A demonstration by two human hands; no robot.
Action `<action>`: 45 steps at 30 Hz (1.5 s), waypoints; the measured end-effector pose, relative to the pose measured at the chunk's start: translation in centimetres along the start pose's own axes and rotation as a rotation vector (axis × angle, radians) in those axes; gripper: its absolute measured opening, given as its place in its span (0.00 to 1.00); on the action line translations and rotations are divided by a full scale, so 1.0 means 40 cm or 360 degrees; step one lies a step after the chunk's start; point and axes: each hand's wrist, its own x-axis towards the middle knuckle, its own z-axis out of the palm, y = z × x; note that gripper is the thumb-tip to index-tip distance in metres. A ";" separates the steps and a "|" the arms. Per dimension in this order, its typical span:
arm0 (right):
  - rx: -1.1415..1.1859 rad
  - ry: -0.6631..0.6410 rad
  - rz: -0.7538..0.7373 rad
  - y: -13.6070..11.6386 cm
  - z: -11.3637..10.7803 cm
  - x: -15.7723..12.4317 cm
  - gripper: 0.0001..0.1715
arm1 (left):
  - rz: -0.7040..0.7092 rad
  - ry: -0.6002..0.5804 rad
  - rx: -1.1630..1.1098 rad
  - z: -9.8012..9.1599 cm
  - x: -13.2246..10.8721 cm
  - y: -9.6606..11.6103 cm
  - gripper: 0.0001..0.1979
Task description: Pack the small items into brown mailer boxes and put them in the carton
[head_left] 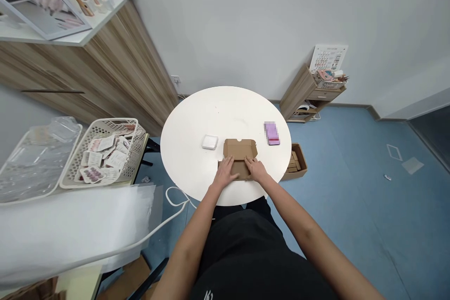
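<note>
A brown cardboard box [240, 149] stands near the front edge of the white round table [190, 117], its lid flap lifted on the far side and side tabs showing. My left hand [225, 172] grips its left side, fingers along the fold and thumb over the near part. At the right side, my right hand [256, 168] holds the fold with its fingers bent over the cardboard. Left of the box lies a small white square packet [210, 142]. A purple pack [272, 133], partly blurred, lies to the right.
An open carton [298, 163] with cardboard pieces sits on the floor right of the table. On the left are a white basket of printed packets [105, 150], a tray of clear plastic [38, 159], and a white cable [158, 229]. A low cabinet [302, 91] stands by the wall.
</note>
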 end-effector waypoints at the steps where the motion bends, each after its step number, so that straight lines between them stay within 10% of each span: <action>1: -0.0002 -0.0001 0.0014 -0.001 -0.001 -0.001 0.61 | -0.0161 0.0141 0.0020 -0.009 -0.021 0.002 0.27; 6: 0.0037 0.0023 0.0075 -0.003 -0.008 -0.012 0.62 | -0.0662 0.0347 0.0281 -0.019 -0.113 0.011 0.13; 26: 0.0053 0.0012 0.0097 -0.004 -0.020 -0.017 0.61 | -0.0166 -0.0178 0.0482 -0.011 -0.031 0.067 0.19; 35: 0.0069 -0.0020 0.0106 -0.004 -0.017 -0.021 0.62 | -0.0549 0.0241 0.0480 -0.031 -0.022 0.018 0.11; 45: 0.0039 -0.0041 0.0108 -0.004 -0.013 -0.016 0.63 | -0.0579 0.0199 0.0374 0.001 0.000 0.013 0.08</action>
